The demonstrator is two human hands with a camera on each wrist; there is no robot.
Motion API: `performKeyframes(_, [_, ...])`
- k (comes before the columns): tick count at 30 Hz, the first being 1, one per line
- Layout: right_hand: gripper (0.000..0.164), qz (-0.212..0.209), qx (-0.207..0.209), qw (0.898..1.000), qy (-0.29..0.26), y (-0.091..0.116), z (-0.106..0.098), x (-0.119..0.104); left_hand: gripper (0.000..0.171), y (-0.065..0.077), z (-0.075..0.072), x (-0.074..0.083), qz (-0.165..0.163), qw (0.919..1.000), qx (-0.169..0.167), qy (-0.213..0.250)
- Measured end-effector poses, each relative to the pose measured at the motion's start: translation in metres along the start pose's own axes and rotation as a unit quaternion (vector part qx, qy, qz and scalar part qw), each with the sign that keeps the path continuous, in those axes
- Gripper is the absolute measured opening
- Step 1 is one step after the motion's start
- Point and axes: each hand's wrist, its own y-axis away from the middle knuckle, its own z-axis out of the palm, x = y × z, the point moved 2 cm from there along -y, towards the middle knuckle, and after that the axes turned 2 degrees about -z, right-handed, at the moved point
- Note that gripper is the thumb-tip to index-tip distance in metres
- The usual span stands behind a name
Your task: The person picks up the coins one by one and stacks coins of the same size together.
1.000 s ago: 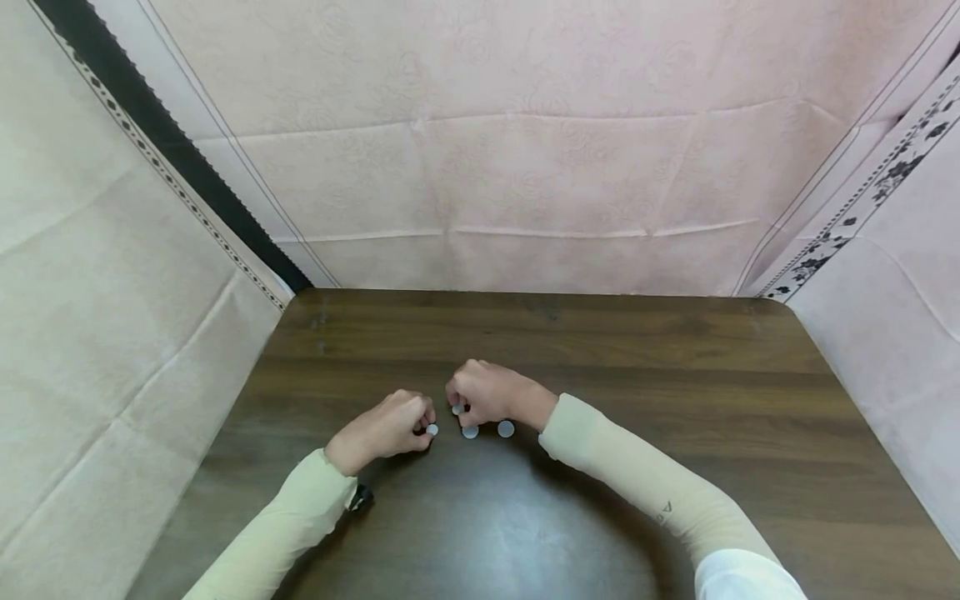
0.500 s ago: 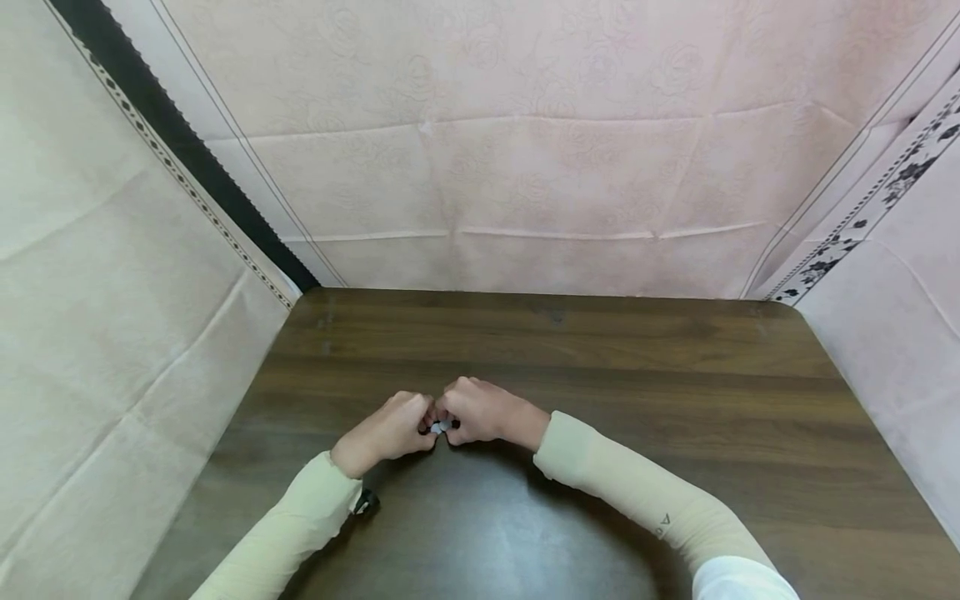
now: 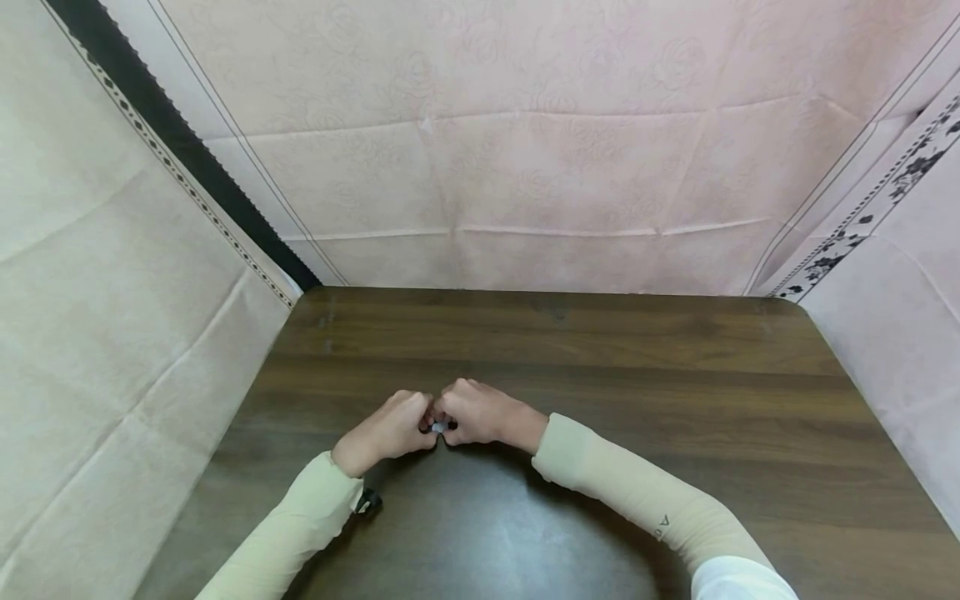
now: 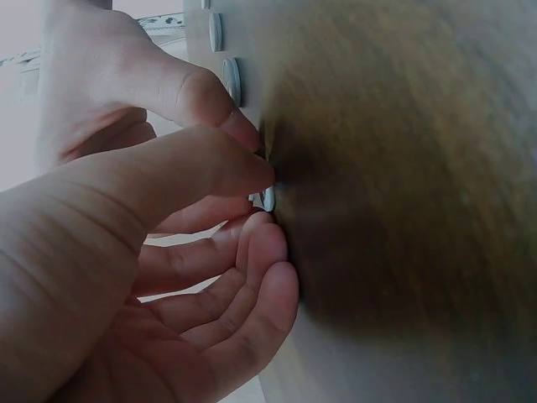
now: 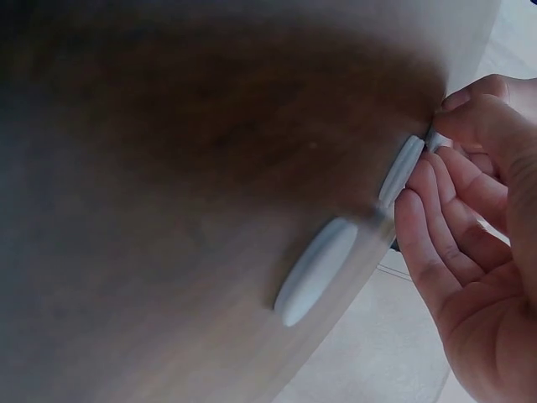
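Note:
Both hands meet low over the wooden table [image 3: 570, 508], fingertips close together. My left hand [image 3: 386, 429] curls its thumb and fingers about a small white disc [image 4: 268, 199], seen edge-on in the left wrist view. Opposite it, my right hand [image 3: 483, 414] pinches at a small white disc [image 5: 433, 139], mostly covered by its thumb and fingertips. In the head view only a pale bit of disc [image 3: 438, 427] shows between the hands. Beside the right fingers lie another white disc [image 5: 401, 172] and a larger-looking disc [image 5: 317, 273]; the right hand hides these from the head view.
Pale patterned cloth hangs behind the table [image 3: 525, 183] and along its left and right sides. A black strap-like piece [image 3: 367, 502] sits at the left wrist. The table's far edge runs just below the back cloth.
My right hand, with its disc, has come left and slightly nearer to meet the left hand. It now covers the two discs seen on the table earlier. Little changed over the last half second.

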Motion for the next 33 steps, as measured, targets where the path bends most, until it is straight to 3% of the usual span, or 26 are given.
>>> performKeyframes(27, [0.024,0.004,-0.005,1.000,-0.030,-0.0040,-0.0035,-0.0025,0.020,0.0015,-0.0014,-0.0014,0.014,0.9998,0.012,0.002])
performKeyframes(33, [0.017,-0.003,-0.003,0.999,-0.034,-0.0044,-0.0026,-0.0026,0.020,0.0020,-0.0010,-0.0024,0.014,0.9998,0.012,0.004])
